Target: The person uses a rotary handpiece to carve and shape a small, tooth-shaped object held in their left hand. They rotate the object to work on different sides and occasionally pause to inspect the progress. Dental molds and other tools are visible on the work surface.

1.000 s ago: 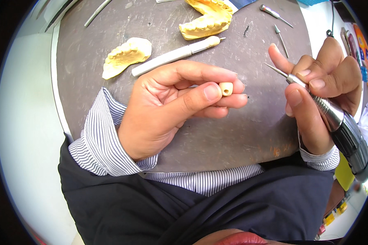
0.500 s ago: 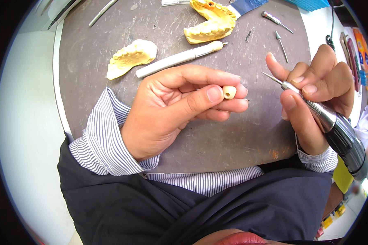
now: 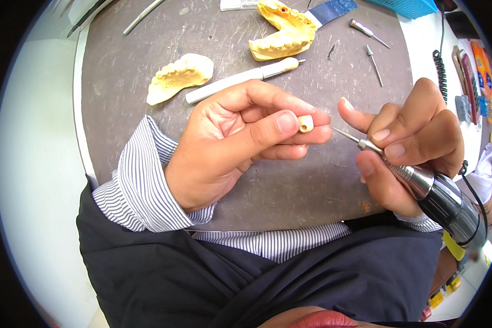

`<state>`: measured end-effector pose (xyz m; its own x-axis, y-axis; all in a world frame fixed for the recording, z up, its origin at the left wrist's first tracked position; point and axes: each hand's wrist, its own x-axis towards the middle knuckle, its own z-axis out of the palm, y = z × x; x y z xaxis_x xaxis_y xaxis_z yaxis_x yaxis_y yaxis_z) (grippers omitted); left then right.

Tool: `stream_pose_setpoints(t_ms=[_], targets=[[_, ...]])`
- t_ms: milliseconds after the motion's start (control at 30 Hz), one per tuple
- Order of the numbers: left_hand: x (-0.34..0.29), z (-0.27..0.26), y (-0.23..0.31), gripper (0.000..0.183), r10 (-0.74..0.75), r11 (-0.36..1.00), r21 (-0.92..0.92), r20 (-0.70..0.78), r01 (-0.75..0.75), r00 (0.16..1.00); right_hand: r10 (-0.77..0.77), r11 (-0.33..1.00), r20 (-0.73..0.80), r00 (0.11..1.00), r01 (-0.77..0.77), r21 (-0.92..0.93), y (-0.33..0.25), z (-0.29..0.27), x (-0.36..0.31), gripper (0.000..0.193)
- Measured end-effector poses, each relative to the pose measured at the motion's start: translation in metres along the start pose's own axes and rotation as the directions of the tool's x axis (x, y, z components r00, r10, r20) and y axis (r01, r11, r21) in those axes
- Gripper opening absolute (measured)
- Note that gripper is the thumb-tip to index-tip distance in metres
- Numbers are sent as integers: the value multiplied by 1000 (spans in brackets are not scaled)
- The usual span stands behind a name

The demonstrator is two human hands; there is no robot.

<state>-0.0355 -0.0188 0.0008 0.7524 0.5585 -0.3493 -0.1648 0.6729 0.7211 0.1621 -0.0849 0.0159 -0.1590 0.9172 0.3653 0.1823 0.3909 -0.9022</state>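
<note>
Between the thumb and fingers of my left hand (image 3: 238,134) is a small cream dental crown (image 3: 306,124), a dark hole showing on its near side. My right hand (image 3: 407,139) grips a black and silver rotary handpiece (image 3: 421,183) like a pen. A thin pointed bur (image 3: 344,133) sticks out of its front, and the tip lies just right of my left fingertips, apart from the crown. A cable (image 3: 478,199) hangs by the handpiece's rear end. Beyond my left hand lies a white pen-like tool (image 3: 224,86) with a cream tip section.
On the brown worktop (image 3: 126,71) lie a yellow partial tooth model (image 3: 180,78) and a larger yellow jaw model (image 3: 283,41). A blue-handled brush or strip (image 3: 333,13) touches the latter. Two loose burs (image 3: 374,65) (image 3: 369,33) lie at the right. A blue basket (image 3: 407,6) stands far right.
My right hand has moved left with the handpiece, bringing the bur tip close to my left fingertips. The left hand keeps its hold on the crown, almost in place.
</note>
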Motion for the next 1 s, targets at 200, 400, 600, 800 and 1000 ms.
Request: stream_pose_setpoints(t_ms=[200, 400, 600, 800, 1000], targets=[[2, 2, -2, 17, 27, 999, 16, 20, -28, 999, -8, 999, 47, 999, 10, -47, -5, -5, 0, 29], [2, -1, -3, 19, 66, 996, 50, 96, -71, 993, -84, 995, 136, 987, 90, -41, -3, -12, 2, 29], [0, 1, -1, 20, 52, 998, 20, 84, -54, 995, -93, 995, 128, 987, 97, -25, -5, -8, 2, 28], [0, 2, -4, 21, 86, 995, 46, 43, -88, 995, -89, 996, 87, 992, 89, -4, -2, -3, 2, 26], [5, 4, -4, 20, 65, 997, 50, 23, -66, 998, -78, 997, 65, 995, 80, -16, 2, -3, 3, 25]])
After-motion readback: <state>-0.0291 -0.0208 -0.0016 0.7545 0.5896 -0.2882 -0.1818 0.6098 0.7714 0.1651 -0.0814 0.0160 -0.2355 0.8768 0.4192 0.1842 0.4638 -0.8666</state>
